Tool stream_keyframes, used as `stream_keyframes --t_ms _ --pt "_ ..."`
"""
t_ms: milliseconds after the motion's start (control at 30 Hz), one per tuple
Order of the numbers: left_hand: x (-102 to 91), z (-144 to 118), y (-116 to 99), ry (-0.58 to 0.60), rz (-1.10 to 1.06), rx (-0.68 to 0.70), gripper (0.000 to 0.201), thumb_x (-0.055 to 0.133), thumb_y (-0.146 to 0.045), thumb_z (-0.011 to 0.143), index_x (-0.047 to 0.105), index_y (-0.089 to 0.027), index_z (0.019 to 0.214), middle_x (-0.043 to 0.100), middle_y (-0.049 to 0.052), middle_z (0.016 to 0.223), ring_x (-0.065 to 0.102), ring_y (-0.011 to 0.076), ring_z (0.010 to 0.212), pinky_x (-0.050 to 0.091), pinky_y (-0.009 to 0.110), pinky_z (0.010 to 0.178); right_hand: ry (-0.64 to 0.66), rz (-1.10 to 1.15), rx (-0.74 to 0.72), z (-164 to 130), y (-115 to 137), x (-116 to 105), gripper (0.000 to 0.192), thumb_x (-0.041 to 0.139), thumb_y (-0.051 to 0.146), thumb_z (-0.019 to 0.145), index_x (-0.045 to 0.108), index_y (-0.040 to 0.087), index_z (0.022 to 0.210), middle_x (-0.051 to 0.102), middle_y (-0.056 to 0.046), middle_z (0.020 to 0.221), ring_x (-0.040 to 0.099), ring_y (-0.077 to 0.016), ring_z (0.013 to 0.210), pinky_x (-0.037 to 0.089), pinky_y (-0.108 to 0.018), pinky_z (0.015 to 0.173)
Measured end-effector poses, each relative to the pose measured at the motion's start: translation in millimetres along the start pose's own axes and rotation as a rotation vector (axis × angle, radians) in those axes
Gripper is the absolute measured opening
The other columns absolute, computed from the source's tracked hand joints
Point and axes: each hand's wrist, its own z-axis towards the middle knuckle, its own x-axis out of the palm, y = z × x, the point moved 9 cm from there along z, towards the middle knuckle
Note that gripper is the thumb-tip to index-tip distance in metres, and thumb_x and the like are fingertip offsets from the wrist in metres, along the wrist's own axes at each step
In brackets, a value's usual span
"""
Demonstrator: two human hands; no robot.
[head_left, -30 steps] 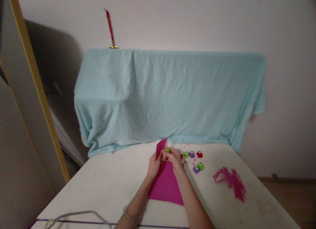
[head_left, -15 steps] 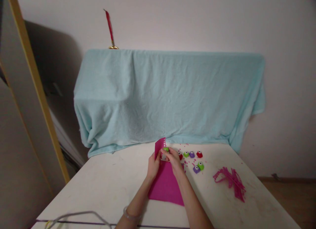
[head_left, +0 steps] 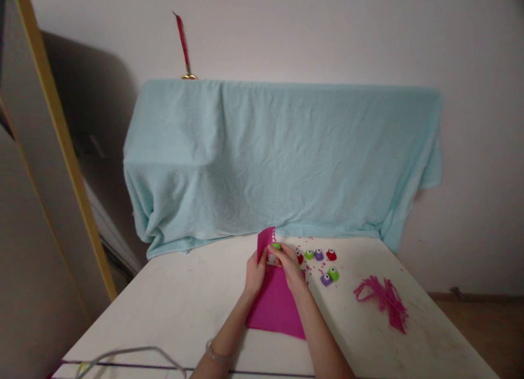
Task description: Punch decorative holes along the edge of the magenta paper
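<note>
Up close at a white bench (head_left: 184, 302): left hand (head_left: 254, 274) and right hand (head_left: 290, 263), fingers clamped together on a small green paper punch (head_left: 276, 247) fitted over the raised far edge of a pink sheet (head_left: 275, 305). Just beside, to the right: five more punches (head_left: 323, 264) in red, green and purple among pink confetti, with a heap of pink paper strips (head_left: 383, 300) farther right. Behind, draped over something unseen: a pale blue cloth (head_left: 282, 161).
</note>
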Motion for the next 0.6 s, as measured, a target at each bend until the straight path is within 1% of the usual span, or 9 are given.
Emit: stream_keyframes --t_ms 233,333,433,600 --pt "-0.2 -1.1 2.0 -0.012 -0.006 -0.008 0.045 0.041 -0.050 0.089 0.065 -0.011 0.091 0.068 0.007 0.082 0.059 0.0196 0.074 0.043 0.027 0.069 -0.039 0.017 0.010 -1.4 -0.3 -2.3 0.031 0.072 0.046 0.065 0.060 0.018 0.073 0.049 0.005 0.059 0.037 -0.0079 0.048 0.026 -0.020 0.044" --pt "0.0 -1.4 1.4 -0.007 -0.005 0.000 0.045 0.041 -0.049 0.089 0.065 -0.011 0.091 0.068 0.007 0.082 0.059 0.0194 0.074 0.043 0.027 0.069 -0.034 0.025 0.012 -0.9 -2.3 -2.5 0.030 0.073 0.045 0.066 0.060 0.018 0.073 0.048 0.006 0.057 0.037 -0.0077 0.048 0.026 -0.020 0.044" --pt "-0.1 -1.4 1.5 -0.006 0.006 -0.002 0.045 0.040 -0.050 0.090 0.064 -0.011 0.086 0.067 0.007 0.078 0.057 0.0187 0.071 0.042 0.027 0.067 -0.025 0.046 0.007 0.1 -3.3 -2.5 0.029 0.072 0.043 0.067 0.059 0.018 0.073 0.047 0.006 0.057 0.036 -0.0074 0.047 0.025 -0.019 0.043" --pt "0.8 -1.4 -0.4 0.003 0.014 -0.005 0.044 0.040 -0.050 0.090 0.063 -0.012 0.083 0.065 0.006 0.076 0.056 0.0175 0.068 0.041 0.026 0.066 -0.031 0.066 0.005 0.4 -0.6 -2.8 0.029 0.073 0.043 0.066 0.060 0.018 0.073 0.046 0.006 0.054 0.036 -0.0074 0.045 0.025 -0.019 0.042"
